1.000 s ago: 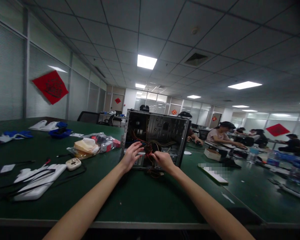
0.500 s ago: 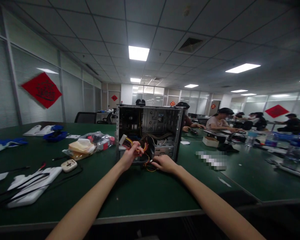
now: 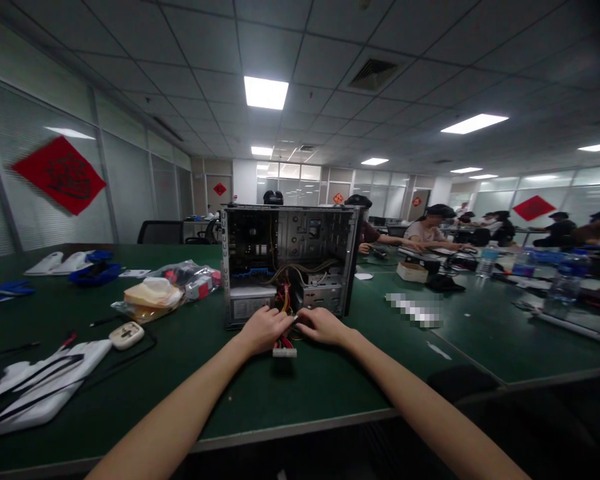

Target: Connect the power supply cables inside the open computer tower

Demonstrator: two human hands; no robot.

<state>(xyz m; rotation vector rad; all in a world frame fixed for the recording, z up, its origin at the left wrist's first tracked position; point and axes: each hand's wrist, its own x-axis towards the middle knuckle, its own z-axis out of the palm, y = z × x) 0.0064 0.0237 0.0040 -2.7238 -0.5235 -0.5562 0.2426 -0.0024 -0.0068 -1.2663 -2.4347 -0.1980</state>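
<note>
An open desktop computer case (image 3: 287, 260) stands upright on the green table (image 3: 290, 393), its side panel off and its inside facing me. A bundle of red, yellow and black power cables (image 3: 286, 303) hangs out of its lower front. My left hand (image 3: 263, 330) is closed around these cables, and a white multi-pin connector (image 3: 285, 351) at their end rests on the table just below it. My right hand (image 3: 321, 327) lies next to it at the case's bottom edge, fingers on the same cables.
Left of the case lie plastic bags of parts (image 3: 167, 287), a small white adapter (image 3: 126, 335), a white device with black cables (image 3: 40, 383) and blue-white gloves (image 3: 87, 265). Several people work at tables on the right, with water bottles (image 3: 487, 260) and a box (image 3: 413, 271).
Both hands have come down out of the case's inside to its bottom front edge, drawing the cable bundle out; the white connector now lies on the table. The view has tilted slightly.
</note>
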